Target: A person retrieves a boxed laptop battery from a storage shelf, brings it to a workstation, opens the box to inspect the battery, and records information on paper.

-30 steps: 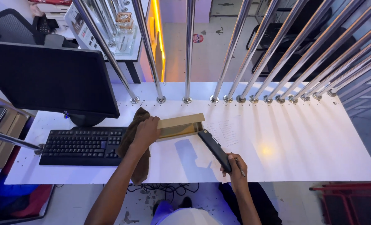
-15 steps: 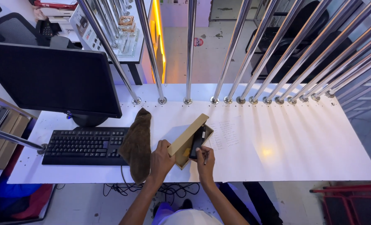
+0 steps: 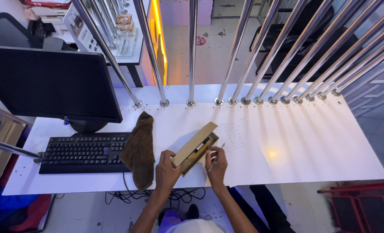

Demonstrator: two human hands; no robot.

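From my remote seat I see the head view looking down on a white desk (image 3: 313, 146) set against a row of slanted steel poles (image 3: 237, 56). My left hand (image 3: 166, 171) grips the near end of a long tan cardboard box (image 3: 195, 147), which lies tilted on the desk near its front edge, its far end pointing up and to the right. My right hand (image 3: 216, 164) presses against the box's right side, fingers curled; a thin pen-like thing sticks out by those fingers, but I cannot tell whether the hand truly clasps it or only the box. Something dark and flat shows along the open side of the box, too small to make out. Just left of the left hand lies a brown cloth (image 3: 140, 151), reaching to the desk's front edge. Beside the cloth sits a black keyboard (image 3: 84, 153), and behind that a dark monitor (image 3: 49, 84) stands on its foot.
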